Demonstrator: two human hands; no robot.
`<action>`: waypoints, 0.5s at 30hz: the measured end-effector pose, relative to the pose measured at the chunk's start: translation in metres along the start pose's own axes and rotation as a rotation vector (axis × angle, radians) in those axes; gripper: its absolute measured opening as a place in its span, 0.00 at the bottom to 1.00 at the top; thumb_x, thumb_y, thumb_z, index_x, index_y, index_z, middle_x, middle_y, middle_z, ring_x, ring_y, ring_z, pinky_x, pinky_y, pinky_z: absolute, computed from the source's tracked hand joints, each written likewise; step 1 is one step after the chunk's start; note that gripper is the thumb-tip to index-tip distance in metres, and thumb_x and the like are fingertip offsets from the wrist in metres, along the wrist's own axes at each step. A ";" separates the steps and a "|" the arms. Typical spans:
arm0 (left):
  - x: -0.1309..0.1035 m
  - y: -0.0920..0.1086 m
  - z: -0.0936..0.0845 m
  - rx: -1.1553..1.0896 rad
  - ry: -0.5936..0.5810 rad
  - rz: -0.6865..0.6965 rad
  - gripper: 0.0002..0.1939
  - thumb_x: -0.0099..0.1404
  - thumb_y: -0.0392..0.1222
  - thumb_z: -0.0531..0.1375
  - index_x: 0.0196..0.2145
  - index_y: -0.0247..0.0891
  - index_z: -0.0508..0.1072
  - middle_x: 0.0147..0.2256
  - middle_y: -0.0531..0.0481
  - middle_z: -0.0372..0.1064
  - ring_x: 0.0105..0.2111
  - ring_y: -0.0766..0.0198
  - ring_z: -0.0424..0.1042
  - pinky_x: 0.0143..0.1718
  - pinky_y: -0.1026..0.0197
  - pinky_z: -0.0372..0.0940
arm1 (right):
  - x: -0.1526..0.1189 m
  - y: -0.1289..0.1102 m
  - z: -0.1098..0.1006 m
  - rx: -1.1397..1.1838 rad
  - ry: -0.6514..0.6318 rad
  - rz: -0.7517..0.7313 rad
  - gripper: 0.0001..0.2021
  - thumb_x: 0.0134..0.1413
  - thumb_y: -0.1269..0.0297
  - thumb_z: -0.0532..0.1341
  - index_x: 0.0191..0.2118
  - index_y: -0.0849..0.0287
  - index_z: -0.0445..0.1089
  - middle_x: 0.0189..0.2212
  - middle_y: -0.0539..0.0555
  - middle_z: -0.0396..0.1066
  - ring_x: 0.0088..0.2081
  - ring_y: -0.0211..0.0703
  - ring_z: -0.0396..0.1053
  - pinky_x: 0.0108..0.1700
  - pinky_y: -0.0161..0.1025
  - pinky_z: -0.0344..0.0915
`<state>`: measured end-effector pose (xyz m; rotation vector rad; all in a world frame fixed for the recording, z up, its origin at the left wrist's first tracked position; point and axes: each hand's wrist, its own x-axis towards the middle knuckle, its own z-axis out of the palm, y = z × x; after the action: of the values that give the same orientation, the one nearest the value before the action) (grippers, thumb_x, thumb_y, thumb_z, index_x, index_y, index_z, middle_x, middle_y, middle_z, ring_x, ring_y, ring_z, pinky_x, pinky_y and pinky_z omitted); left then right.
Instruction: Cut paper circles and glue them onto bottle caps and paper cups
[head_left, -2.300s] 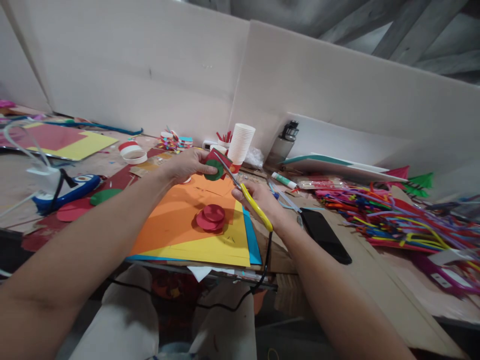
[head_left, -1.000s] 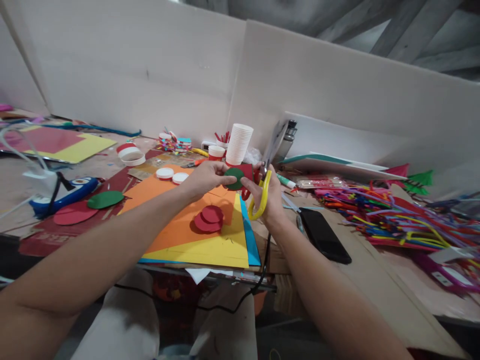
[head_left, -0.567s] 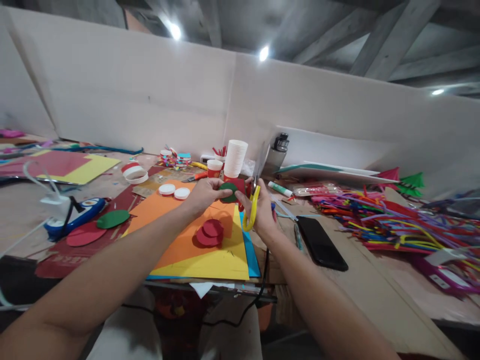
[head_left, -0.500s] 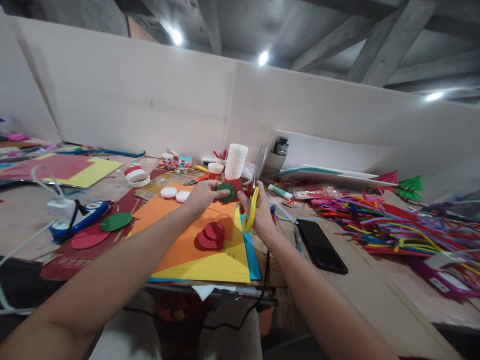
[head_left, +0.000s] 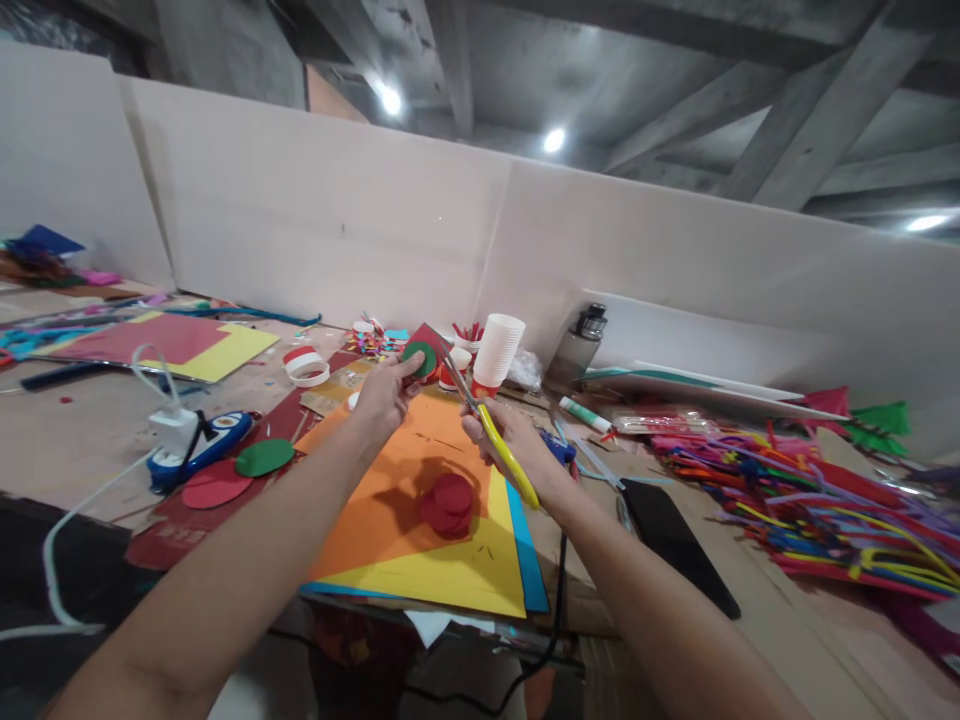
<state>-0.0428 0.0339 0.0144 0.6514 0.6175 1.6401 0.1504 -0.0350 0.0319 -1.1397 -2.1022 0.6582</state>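
Note:
My left hand [head_left: 388, 398] pinches a small green paper disc [head_left: 420, 360] together with a piece of red paper [head_left: 430, 340] behind it, above the orange sheet [head_left: 390, 510]. Yellow-handled scissors [head_left: 504, 450] are in my right hand [head_left: 517, 440], their blades pointing up and left towards the red paper. Below the hands, small red paper discs [head_left: 450, 503] lie on the orange and yellow sheets [head_left: 480, 575]. Behind the hands stands a stack of white paper cups [head_left: 499, 350] with red at its base.
On the left are a blue power strip [head_left: 199, 450], larger red [head_left: 217, 484] and green ovals [head_left: 265, 457], and striped rings [head_left: 306, 367]. To the right lie a glue stick [head_left: 585, 414], a black phone [head_left: 679, 545] and many coloured pipe cleaners [head_left: 817, 500]. A bottle [head_left: 577, 345] stands behind.
The hands have moved apart. My left hand has shifted left with the green disc and red paper, now turned up as a corner. The scissors have tilted left. The camera view has shifted.

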 end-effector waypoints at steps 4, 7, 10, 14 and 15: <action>0.001 0.008 0.000 -0.037 0.088 0.024 0.12 0.49 0.32 0.70 0.27 0.33 0.70 0.21 0.54 0.70 0.18 0.74 0.65 0.15 0.72 0.49 | 0.005 0.002 0.004 0.056 -0.045 0.040 0.19 0.57 0.45 0.58 0.32 0.58 0.65 0.23 0.48 0.63 0.25 0.36 0.60 0.25 0.33 0.56; 0.000 0.009 0.000 -0.038 0.103 0.017 0.11 0.49 0.31 0.70 0.28 0.33 0.70 0.22 0.54 0.71 0.19 0.73 0.66 0.16 0.71 0.49 | 0.005 0.004 0.006 0.078 -0.088 0.065 0.19 0.56 0.44 0.58 0.31 0.58 0.63 0.23 0.47 0.61 0.24 0.35 0.59 0.25 0.33 0.55; -0.001 0.008 0.002 -0.024 0.099 0.020 0.11 0.50 0.31 0.69 0.27 0.34 0.70 0.22 0.54 0.70 0.19 0.74 0.65 0.16 0.70 0.48 | 0.005 0.006 0.007 0.082 -0.090 0.076 0.20 0.57 0.43 0.57 0.33 0.58 0.64 0.23 0.47 0.61 0.23 0.35 0.58 0.24 0.33 0.53; -0.006 0.003 0.004 -0.011 0.065 0.030 0.11 0.48 0.31 0.70 0.27 0.34 0.71 0.23 0.55 0.70 0.19 0.75 0.63 0.16 0.70 0.46 | 0.003 0.008 0.009 0.103 -0.074 0.084 0.20 0.57 0.43 0.57 0.33 0.58 0.64 0.22 0.47 0.60 0.23 0.34 0.57 0.24 0.33 0.53; -0.008 0.000 0.005 -0.008 0.052 0.028 0.11 0.48 0.31 0.70 0.27 0.34 0.71 0.23 0.55 0.70 0.19 0.75 0.63 0.16 0.70 0.47 | 0.003 0.008 0.009 0.115 -0.070 0.085 0.20 0.57 0.43 0.57 0.33 0.58 0.64 0.22 0.47 0.60 0.23 0.35 0.58 0.24 0.33 0.54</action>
<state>-0.0382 0.0263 0.0179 0.6159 0.6421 1.6886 0.1470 -0.0297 0.0210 -1.1622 -2.0538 0.8591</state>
